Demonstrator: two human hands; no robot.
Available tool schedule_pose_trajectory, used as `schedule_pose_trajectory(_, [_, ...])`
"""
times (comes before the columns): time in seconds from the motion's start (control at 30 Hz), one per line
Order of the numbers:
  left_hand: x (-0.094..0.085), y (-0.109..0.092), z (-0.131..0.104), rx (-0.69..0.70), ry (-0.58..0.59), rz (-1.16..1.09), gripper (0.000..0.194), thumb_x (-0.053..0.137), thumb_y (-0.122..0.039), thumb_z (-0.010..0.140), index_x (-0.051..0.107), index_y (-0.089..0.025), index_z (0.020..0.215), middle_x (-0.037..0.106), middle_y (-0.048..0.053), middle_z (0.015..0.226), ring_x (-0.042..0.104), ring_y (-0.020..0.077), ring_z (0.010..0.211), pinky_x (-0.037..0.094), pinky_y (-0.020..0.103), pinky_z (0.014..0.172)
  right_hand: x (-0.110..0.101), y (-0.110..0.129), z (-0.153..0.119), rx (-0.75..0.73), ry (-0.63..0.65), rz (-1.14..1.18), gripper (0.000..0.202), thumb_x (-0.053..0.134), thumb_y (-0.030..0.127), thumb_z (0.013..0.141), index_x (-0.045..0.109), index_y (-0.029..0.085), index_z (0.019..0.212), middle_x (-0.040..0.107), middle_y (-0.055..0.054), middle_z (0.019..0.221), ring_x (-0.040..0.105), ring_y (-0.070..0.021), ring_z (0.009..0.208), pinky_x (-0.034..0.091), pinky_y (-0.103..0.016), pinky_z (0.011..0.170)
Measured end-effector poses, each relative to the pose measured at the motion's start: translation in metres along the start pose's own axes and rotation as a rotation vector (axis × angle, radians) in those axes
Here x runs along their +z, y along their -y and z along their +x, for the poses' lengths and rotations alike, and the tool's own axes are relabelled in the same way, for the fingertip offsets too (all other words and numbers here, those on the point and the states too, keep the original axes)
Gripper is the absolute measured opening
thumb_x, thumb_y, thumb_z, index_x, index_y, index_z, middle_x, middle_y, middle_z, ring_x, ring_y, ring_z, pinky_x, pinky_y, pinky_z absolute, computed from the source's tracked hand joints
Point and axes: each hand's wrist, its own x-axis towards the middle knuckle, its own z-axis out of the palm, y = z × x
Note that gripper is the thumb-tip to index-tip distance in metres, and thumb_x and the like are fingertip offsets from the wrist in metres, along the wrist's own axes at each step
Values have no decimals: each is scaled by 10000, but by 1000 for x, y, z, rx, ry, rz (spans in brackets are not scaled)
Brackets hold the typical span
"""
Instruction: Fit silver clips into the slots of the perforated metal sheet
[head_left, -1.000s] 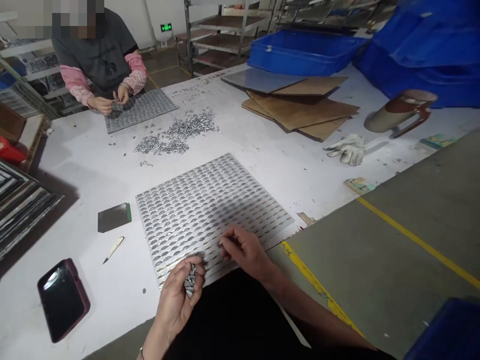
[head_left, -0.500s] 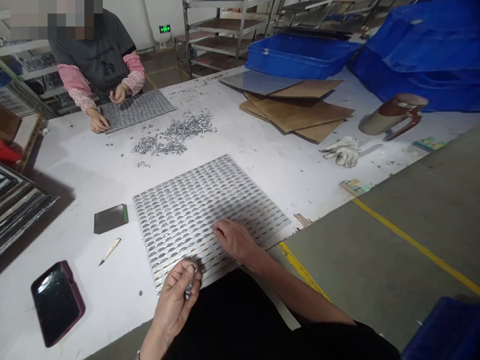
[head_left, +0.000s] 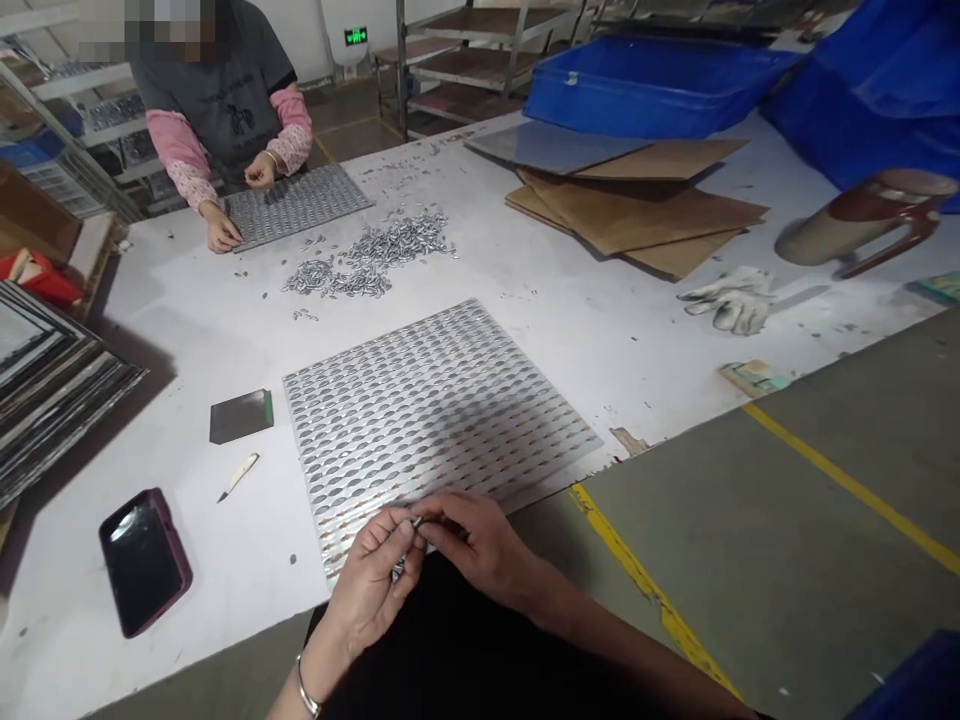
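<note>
A square silver mosaic sheet (head_left: 427,400) of leaf-shaped slots lies on the white table (head_left: 585,320) in front of me. My left hand (head_left: 371,580) is cupped at the sheet's near edge and holds a small bunch of silver leaf-shaped pieces (head_left: 397,566). My right hand (head_left: 480,545) meets it there, its fingertips pinching one of those pieces at the left hand's fingers. A loose pile of the same pieces (head_left: 367,262) lies farther back on the table.
Across the table a person works with both hands on a second mosaic sheet (head_left: 296,203). A phone (head_left: 144,560), a small knife (head_left: 238,476) and a dark scraper (head_left: 240,416) lie to my left. Cardboard sheets (head_left: 637,205), gloves (head_left: 731,298), a brown jug (head_left: 862,222) and blue crates (head_left: 645,85) lie to the right.
My right hand has drawn back from the sheet's surface to my left hand and now pinches a piece there. The view has shifted slightly.
</note>
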Motion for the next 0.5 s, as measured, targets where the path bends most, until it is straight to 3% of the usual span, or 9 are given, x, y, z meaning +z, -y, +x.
schedule_pose_trajectory(0.13, [13, 2, 4, -17, 51, 60, 205, 739, -324, 823, 655, -137, 811, 571, 3, 693, 377, 33, 481, 213, 162, 408, 0, 4, -10, 65, -60, 52, 76, 577, 240, 917, 643, 205, 902, 684, -11, 802, 637, -143, 747, 495, -252, 713])
schedule_pose_trajectory(0.27, [17, -2, 6, -7, -29, 120, 222, 736, -349, 824, 688, -135, 855, 538, -11, 653, 364, 34, 486, 202, 156, 418, -18, -7, -4, 194, -90, 57, 119, 557, 287, 920, 621, 202, 866, 658, 8, 707, 604, -132, 625, 476, -238, 610])
schedule_pose_trajectory(0.4, [9, -9, 6, 35, -102, 139, 299, 760, -347, 801, 734, -124, 997, 508, -14, 613, 404, 67, 547, 258, 158, 435, -41, -34, 16, 237, -274, -244, 102, 570, 261, 887, 634, 202, 833, 687, -20, 786, 628, -165, 729, 484, -278, 718])
schedule_pose_trajectory(0.5, [1, -12, 6, 28, -127, 101, 339, 793, -331, 765, 751, -111, 1019, 583, 26, 665, 472, 92, 610, 311, 167, 452, -48, -49, 33, 243, -259, -413, 104, 568, 218, 866, 632, 201, 786, 689, -29, 805, 632, -179, 781, 474, -292, 775])
